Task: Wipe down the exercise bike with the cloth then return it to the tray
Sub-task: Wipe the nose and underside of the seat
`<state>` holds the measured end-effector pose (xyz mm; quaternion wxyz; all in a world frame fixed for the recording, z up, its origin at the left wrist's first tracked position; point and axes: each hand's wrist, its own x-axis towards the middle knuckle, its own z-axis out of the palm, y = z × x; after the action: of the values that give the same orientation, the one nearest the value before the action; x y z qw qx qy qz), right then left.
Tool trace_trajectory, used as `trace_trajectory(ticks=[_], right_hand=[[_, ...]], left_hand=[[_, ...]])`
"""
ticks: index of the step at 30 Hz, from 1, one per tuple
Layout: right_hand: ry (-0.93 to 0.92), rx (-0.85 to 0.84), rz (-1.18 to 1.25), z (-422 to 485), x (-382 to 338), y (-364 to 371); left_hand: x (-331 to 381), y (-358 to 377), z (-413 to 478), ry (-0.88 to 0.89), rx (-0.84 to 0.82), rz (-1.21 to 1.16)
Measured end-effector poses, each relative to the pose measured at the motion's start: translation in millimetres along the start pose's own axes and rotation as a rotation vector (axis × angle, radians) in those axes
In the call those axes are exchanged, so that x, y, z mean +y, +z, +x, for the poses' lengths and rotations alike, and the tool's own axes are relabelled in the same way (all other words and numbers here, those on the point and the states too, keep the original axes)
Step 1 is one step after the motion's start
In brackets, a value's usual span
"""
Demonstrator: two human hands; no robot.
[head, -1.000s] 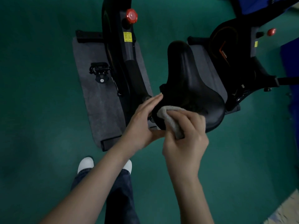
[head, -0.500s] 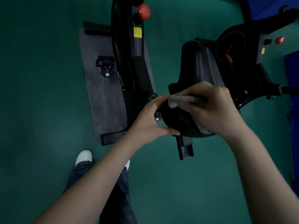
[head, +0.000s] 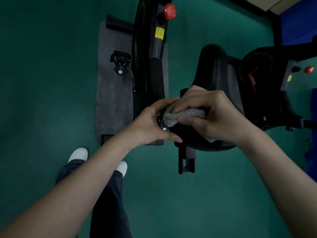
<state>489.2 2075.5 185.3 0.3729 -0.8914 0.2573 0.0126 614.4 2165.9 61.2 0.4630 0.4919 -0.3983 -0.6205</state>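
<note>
The right hand (head: 217,117) curls its fingers around the folded grey terry cloth (head: 186,114) and presses it on the rear left part of the black padded bike saddle (head: 212,66). The left hand (head: 151,122), just left of the saddle, grips its edge with curled fingers.

Floor (head: 42,83): green, uniform, matte. Grey mat (head: 113,103) lies flat on it, long side running away from me. Exercise bike (head: 154,74) stands on this mat, with black end bars at the mat's far and near ends. To the right, second grey mat (head: 234,86), carrying second bike (head: 257,79). My white shoes (head: 78,154) are on bare floor, near the first mat's near end.
</note>
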Motion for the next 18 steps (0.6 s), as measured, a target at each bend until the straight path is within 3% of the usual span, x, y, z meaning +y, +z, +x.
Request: trace_trajectory(ticks=[4, 7, 15, 18], right_hand=[[-0.157, -0.131, 0.019, -19, 4, -9], [-0.178, -0.138, 0.019, -33, 8, -16], [-0.294, 0.132, -0.119, -82, 22, 16], [-0.190, 0.466, -0.057, -122, 29, 27]], left_hand=[[1, 0, 0, 0.004, -0.013, 0.030], [0, 2, -2, -0.008, -0.004, 0.046], [5, 3, -4, 0.015, 0.006, 0.099], [9, 3, -6, 0.029, -0.001, 0.107]])
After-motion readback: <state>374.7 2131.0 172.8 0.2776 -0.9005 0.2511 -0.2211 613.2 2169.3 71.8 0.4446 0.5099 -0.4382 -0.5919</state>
